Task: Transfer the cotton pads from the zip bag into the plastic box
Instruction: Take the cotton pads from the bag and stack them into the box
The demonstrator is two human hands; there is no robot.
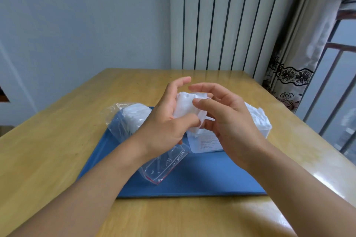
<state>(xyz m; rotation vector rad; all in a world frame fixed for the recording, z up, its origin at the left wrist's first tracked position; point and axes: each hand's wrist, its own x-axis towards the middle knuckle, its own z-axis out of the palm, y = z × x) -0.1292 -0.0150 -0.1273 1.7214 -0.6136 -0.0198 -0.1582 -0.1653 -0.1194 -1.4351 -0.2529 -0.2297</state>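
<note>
A stack of white cotton pads [185, 109] sits between both hands above the blue tray [202, 175]. The left hand [167, 121] cups the stack from the left, its thumb pressed against the near side and its fingers [181, 81] reaching up past the far edge, the index finger straight and clear of the pads. The right hand [229, 121] meets the stack from the right, its thumb pinching the top corner while the other fingers curl loosely behind.

Just below the hands, a clear zip bag [163, 165] with a red seal strip lies slanted on the tray, its mouth toward the near edge; its near part looks empty, and the far part is hidden by the left wrist. To the left, a second clear plastic bag [127, 119] holds a bulk of white pads. Behind the right hand stands the translucent plastic box [258, 123], with white pads already in it and a printed label on its near face.

The tray rests on a wooden desk [57, 140]. A ribbed radiator [221, 21] and a curtain [292, 75] stand beyond.
</note>
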